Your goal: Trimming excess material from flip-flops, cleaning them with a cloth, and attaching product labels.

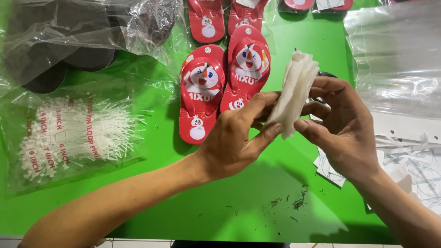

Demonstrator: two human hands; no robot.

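Our left hand [234,138] reached in from the lower left, forearm slanting across the bright green desk [151,193], its thumb and fingers pinching the lower edge of a folded stack of thin white translucent bags [296,89]. Our right hand [342,128] came from the lower right, fingers curled and closed on the other side of that stack, which stood nearly upright between both hands, above the desk.

Far left lay a clear plastic pouch of white loop pins [78,133], with dark flat soles in clear wrapping [69,50] above it. A pair of red flip-flops with snowman prints [223,85] lay just left of the stack, partly behind our left fingers. Clear plastic sheeting [395,59] and white printed paper tags [413,160] lay to the right.
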